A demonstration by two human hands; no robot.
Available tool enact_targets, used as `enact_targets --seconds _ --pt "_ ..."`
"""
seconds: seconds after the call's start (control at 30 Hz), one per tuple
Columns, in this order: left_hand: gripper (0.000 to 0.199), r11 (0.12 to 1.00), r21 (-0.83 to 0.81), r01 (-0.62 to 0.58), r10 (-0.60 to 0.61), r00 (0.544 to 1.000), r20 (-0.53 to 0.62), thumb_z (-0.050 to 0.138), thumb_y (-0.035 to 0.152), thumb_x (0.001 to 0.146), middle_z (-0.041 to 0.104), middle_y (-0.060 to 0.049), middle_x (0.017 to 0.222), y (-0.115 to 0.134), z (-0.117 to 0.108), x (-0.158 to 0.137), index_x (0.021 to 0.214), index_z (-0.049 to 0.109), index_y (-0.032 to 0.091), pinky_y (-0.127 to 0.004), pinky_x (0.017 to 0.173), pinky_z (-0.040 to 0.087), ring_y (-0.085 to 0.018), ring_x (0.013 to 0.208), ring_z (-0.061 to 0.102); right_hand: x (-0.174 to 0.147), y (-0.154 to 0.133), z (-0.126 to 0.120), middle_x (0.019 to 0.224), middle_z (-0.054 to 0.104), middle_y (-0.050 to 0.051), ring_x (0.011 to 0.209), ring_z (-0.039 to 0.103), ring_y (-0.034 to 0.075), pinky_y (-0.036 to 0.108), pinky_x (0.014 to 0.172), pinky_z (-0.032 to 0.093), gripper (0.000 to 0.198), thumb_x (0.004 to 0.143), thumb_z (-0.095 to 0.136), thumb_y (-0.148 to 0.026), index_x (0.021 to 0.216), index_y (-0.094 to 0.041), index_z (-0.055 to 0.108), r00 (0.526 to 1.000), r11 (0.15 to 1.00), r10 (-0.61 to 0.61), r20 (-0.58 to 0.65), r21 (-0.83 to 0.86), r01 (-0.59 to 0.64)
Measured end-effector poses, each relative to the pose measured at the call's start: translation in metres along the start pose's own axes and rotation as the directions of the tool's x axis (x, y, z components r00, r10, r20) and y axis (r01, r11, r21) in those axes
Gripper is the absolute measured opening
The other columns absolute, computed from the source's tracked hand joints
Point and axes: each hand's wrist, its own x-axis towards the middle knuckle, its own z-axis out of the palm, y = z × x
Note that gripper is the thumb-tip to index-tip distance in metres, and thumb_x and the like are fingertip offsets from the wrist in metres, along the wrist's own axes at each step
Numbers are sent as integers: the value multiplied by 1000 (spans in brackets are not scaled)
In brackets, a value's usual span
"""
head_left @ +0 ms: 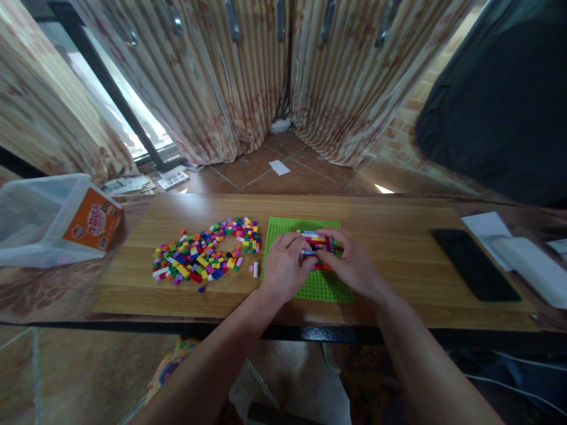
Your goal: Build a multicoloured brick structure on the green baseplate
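Note:
A multicoloured toy brick structure [318, 243] stands on the green studded baseplate [325, 290]. My left hand [286, 265] is closed at its left side, fingers curled and thumb pointing inward. From the right, my right hand [352, 262] grips the structure, its index finger along the far side and its thumb at the near side. A thin pale brick [308, 252] shows between the two thumbs. My fingers hide much of the structure's sides, so its full shape is not visible.
Left of the baseplate lies a spread heap of loose bricks [195, 257], with a white brick [256, 270] near the plate's edge. A clear plastic tub [39, 224] with an orange label stands far left. On the right is a black phone-like slab [476, 264] on the wooden board [398, 236].

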Motion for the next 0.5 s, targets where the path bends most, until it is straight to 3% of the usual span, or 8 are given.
enact_targets --seconds 0.5 --pt "12 999 -18 42 -41 998 51 72 23 81 65 -6 103 1 -1 -1 87 63 20 -39 91 49 -23 101 60 1 6 2 118 68 9 110 63 29 53 103 45 37 78 65 -33 114 -23 66 1000 1000 9 1 -13 -9"
